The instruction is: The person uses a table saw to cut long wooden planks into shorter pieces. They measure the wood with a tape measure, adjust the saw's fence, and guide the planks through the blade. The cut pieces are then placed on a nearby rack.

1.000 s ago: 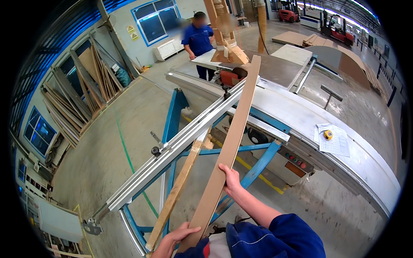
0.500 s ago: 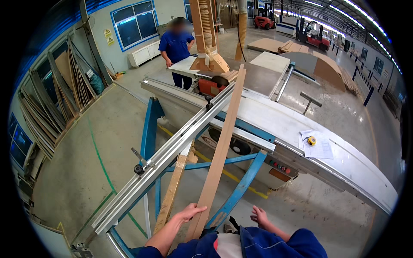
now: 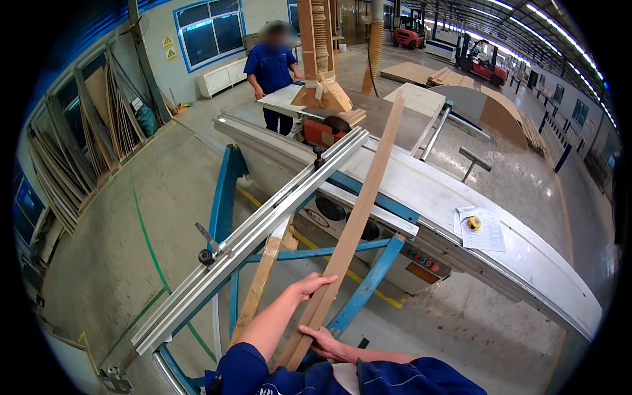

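Long narrow brown boards [image 3: 359,227], seemingly two strips laid together, slant from my body up over the table of a sliding table saw [image 3: 434,191]. My left hand [image 3: 313,286] grips their left edge partway along. Closer to my body, my right hand [image 3: 321,340] is closed on the same boards, thumb on top and the other fingers hidden beneath. The far end of the boards hangs over or lies on the saw table, right of the red blade housing [image 3: 320,133]; I cannot tell whether it touches.
A metal fence rail [image 3: 263,224] crosses left of the boards, above blue frame legs [image 3: 368,289]. A yellow tape measure [image 3: 474,223] sits on paper sheets [image 3: 486,238] at the right. Across the saw stands a co-worker [image 3: 273,76] in blue. Panels [image 3: 85,145] lean along the left wall.
My right hand has come from the free air at the right onto the boards. My left hand has moved farther up along them, and their far end has swung right.
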A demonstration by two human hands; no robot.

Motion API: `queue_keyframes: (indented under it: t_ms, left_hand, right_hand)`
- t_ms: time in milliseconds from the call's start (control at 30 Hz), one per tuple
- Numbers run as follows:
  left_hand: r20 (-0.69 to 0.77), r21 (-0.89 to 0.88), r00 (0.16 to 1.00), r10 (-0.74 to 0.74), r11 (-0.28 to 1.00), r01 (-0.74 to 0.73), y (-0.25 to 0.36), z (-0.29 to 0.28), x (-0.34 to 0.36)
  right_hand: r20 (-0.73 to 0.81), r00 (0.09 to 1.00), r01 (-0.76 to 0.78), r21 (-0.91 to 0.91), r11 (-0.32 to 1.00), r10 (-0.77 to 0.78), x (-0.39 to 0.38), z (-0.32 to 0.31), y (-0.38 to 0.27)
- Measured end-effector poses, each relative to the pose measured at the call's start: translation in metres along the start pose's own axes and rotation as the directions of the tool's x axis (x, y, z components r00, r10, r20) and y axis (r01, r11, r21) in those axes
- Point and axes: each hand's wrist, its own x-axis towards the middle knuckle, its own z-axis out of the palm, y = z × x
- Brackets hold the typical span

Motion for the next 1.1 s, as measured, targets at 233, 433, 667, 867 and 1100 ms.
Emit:
queue_keyframes:
  t_ms: [233,433,667,867,1100]
  left_hand:
    - [-0.053,0.013,0.998,-0.026,1.0,0.027,0.003,0.016,0.035]
    - [-0.325,0.437,0.876,0.356,0.878,-0.194,-0.008,0.001,0.025]
    - [-0.529,0.84,0.495,0.689,0.509,0.188,-0.08,0.055,-0.179]
    - [-0.895,0.391,-0.146,0.422,0.898,0.203,-0.248,0.164,-0.312]
    - [-0.585,-0.721,0.011,-0.811,0.514,-0.465,-0.6,0.328,-0.305]
  right_hand:
    - [-0.222,0.972,0.099,0.081,0.992,-0.079,0.004,-0.002,-0.017]
    - [-0.227,0.962,0.174,0.072,0.982,-0.153,0.016,0.024,-0.039]
    - [-0.175,0.982,0.071,-0.02,0.997,-0.073,0.053,0.014,-0.074]
    - [-0.108,0.986,0.122,-0.075,0.99,-0.129,0.142,0.01,-0.095]
    - [-0.014,0.996,0.09,-0.08,0.993,-0.091,0.209,0.008,-0.074]
